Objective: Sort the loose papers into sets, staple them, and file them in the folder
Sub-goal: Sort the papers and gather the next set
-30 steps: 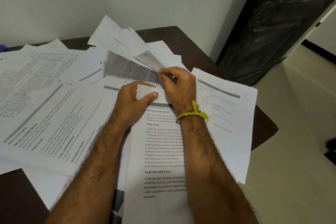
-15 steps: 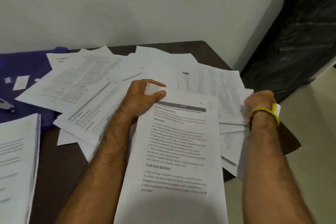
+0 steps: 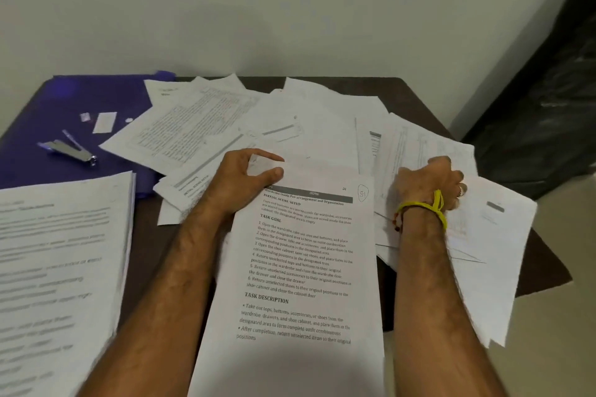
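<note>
A printed set of sheets (image 3: 300, 267), headed "Initial scene setup", lies in front of me. My left hand (image 3: 240, 180) pinches its top left corner between thumb and fingers. My right hand (image 3: 432, 184), with a yellow band at the wrist, rests knuckles-up on the loose papers (image 3: 483, 235) at the table's right edge, fingers curled into them. More loose papers (image 3: 225, 126) fan across the middle. A purple folder (image 3: 64, 100) lies flat at the back left, with a silver stapler (image 3: 69, 150) on it.
A thick pile of sheets (image 3: 58, 267) sits at the near left. Small white scraps (image 3: 104, 122) lie on the folder. The dark table (image 3: 416, 97) meets a white wall at the back; its right edge drops to the floor beside a dark cabinet (image 3: 548, 106).
My right hand let go of the sheet it held near my left hand and swung right onto the papers at the table's edge. The view panned left, revealing folder and stapler.
</note>
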